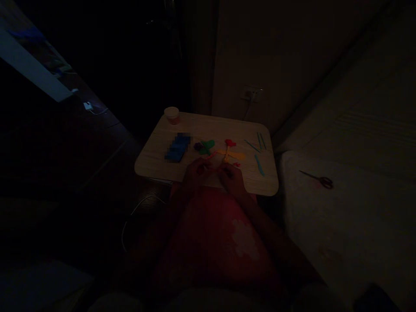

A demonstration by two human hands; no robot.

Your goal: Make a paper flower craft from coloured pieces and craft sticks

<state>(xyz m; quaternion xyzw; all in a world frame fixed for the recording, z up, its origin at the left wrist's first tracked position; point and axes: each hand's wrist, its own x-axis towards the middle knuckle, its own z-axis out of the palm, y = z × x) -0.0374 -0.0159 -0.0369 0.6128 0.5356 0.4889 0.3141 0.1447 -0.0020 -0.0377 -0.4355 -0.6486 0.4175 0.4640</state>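
Both hands are near the front edge of a small table, in dim light. My left hand (195, 170) and my right hand (232, 177) are closed in pinches at the two ends of a thin red strand (213, 169), which looks like modelling clay. Just beyond them lies a flower shape with a red head (230, 142) and orange-yellow leaves (238, 155). Left of it is a green leafy shape (208, 145) with a dark purple blob (198, 147). Small red bits (237, 164) lie by my right hand. The fingertips are hard to make out.
Several blue-green strips (259, 165) lie on the right of the wooden table (208, 123). A blurred blue item (178, 147) and a lidded tub (172, 115) are on the left. Scissors (320, 179) rest on a pale surface at right. A socket (251, 93) is on the wall.
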